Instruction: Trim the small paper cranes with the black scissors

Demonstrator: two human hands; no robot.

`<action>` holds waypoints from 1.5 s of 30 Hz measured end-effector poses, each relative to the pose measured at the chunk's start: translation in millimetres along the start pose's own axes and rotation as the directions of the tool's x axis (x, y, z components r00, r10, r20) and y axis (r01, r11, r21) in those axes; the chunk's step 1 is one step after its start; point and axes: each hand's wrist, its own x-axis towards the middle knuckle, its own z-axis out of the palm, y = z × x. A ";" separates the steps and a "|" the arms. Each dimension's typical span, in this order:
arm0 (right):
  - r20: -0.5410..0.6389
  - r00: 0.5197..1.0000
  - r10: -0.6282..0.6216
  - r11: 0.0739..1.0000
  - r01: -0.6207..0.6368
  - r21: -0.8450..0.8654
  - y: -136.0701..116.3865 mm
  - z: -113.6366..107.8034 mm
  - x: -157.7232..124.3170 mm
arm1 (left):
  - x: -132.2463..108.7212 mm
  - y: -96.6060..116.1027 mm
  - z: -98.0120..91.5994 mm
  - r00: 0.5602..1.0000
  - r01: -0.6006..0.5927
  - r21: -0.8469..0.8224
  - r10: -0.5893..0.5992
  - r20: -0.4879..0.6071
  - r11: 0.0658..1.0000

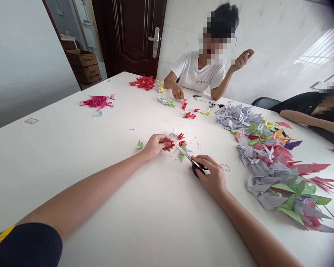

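"So, what's the left hand (155, 144) doing?"

"Its fingers (163, 142) are closed on a piece of red folded paper (169, 145), just above the white table (100, 207)."

"And the right hand (211, 176)?"

"Gripping black-handled scissors (189, 159) (tips right beside the red paper), with a heap of grey paper cranes (267, 174) farther right."

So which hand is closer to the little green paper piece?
Left. The left hand sits just right of the little green paper piece, not touching it; the right hand is farther right, gripping the scissors.
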 end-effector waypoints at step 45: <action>-0.029 1.000 -0.007 1.000 0.007 0.025 -2.2 0.6 -0.3 | -0.5 -0.5 -2.2 1.000 -0.008 0.029 0.007 0.014 1.000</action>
